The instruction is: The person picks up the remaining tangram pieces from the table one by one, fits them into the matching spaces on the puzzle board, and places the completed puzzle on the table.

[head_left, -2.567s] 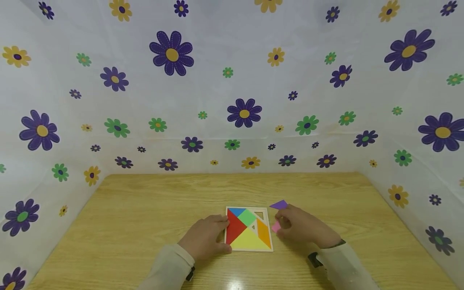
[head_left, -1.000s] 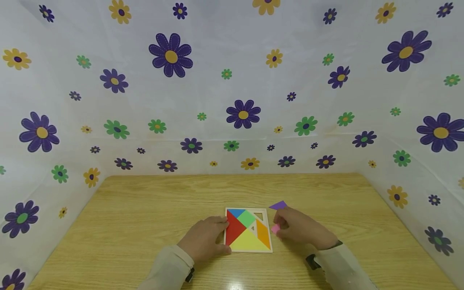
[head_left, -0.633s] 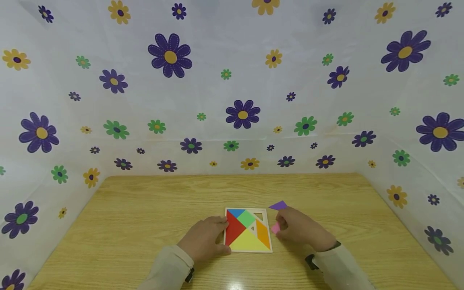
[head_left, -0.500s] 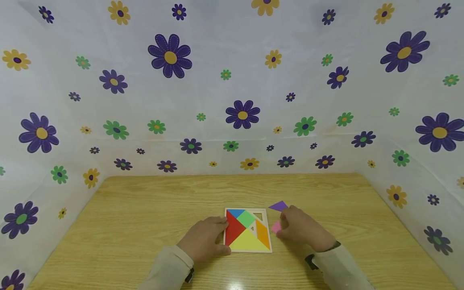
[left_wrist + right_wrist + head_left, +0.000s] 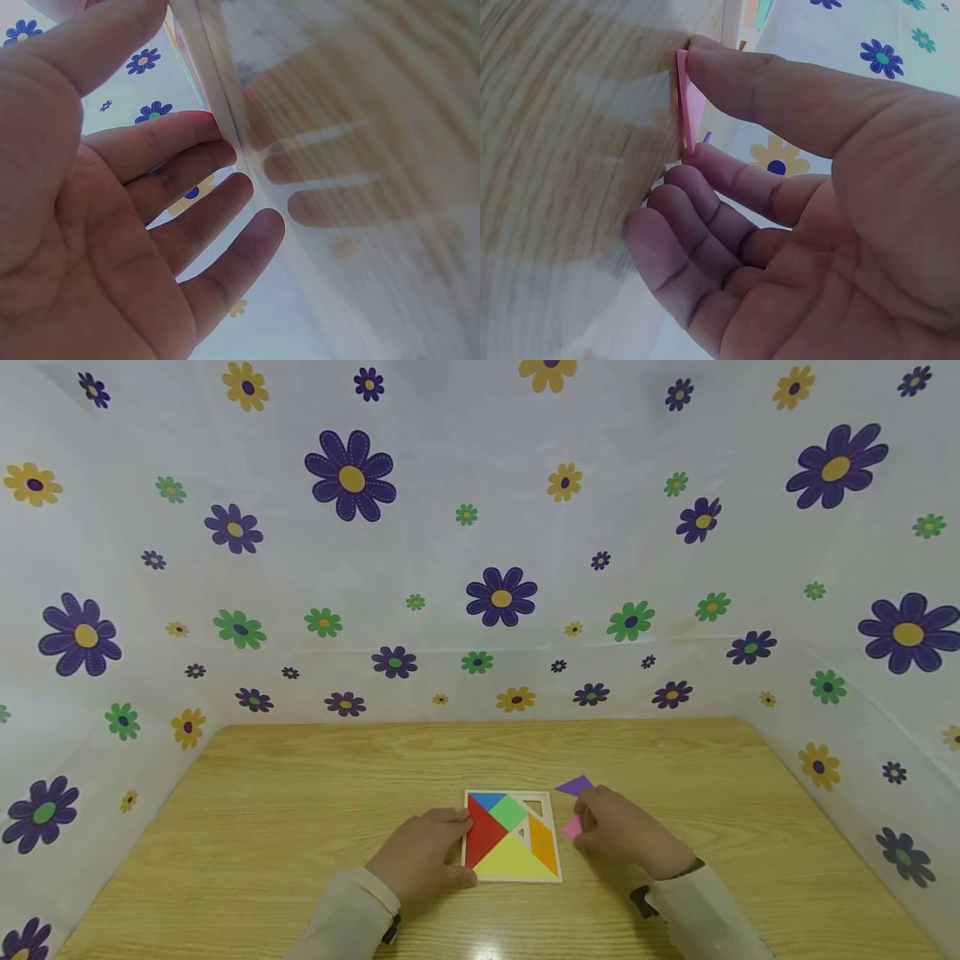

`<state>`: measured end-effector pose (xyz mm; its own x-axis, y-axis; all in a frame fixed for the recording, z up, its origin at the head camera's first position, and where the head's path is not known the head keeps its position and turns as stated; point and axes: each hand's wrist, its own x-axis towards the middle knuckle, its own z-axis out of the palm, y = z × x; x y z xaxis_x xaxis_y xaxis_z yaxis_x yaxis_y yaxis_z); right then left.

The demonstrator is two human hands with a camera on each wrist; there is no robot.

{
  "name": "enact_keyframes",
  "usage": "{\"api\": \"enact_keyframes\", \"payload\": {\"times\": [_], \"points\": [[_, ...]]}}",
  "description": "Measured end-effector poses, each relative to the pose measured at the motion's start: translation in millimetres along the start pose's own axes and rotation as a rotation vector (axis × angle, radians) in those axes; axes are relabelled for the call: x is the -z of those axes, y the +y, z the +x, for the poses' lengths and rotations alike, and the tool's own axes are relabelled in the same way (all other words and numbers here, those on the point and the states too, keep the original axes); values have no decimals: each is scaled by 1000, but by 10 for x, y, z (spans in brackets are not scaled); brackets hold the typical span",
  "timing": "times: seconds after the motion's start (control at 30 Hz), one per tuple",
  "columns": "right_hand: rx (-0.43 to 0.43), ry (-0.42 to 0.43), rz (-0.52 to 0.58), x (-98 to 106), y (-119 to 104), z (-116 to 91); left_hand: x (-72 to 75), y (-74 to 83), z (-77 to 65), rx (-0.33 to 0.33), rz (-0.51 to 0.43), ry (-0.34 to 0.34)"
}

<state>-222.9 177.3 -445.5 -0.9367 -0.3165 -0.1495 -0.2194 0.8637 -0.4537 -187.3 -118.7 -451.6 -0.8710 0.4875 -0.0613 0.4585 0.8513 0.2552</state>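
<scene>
A square tangram board (image 5: 555, 837) lies on the table with red, blue, green, yellow and orange pieces in it. Two bare recesses show, a triangle at the far right corner and one beside the orange parallelogram (image 5: 542, 845). My left hand (image 5: 423, 853) rests at the board's left side, its fairly straight fingers touching the edge (image 5: 217, 82) and its thumb by the near corner. Just right of the board, my right hand (image 5: 633, 833) pinches a pink triangle (image 5: 693, 105) between thumb and index finger, low over the tabletop; its other fingers curl loosely.
A purple triangle (image 5: 574, 786) lies on the wooden table (image 5: 337, 777) beyond the right hand's fingers, near the board's far right corner. White flower-printed cloth (image 5: 420, 552) rises behind the table and along both sides.
The pink triangle has turned slightly under the right thumb and index finger, which shifted their hold on it. Left hand, board and purple triangle keep their places.
</scene>
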Motion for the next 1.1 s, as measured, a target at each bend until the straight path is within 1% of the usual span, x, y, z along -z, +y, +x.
{"api": "enact_keyframes", "payload": {"times": [0.23, 0.47, 0.73, 0.83, 0.97, 1.1], "points": [[-8, 2, 46, 28, -12, -8, 15, 6, -6, -5, -3, 7], [2, 32, 80, 57, 35, -21, 5, 8, 3, -6, 8, 6], [12, 82, 79, 116, 60, -33, -27, -3, 17, -12, 4, 6], [3, 114, 99, 130, 53, -22, -31, -11, 17, -20, 6, 5], [10, 188, 97, 118, 50, 18, -32, -20, 9, -22, 23, -2], [26, 259, 100, 108, 40, 37, -8, -7, -5, -15, 21, -3]]}}
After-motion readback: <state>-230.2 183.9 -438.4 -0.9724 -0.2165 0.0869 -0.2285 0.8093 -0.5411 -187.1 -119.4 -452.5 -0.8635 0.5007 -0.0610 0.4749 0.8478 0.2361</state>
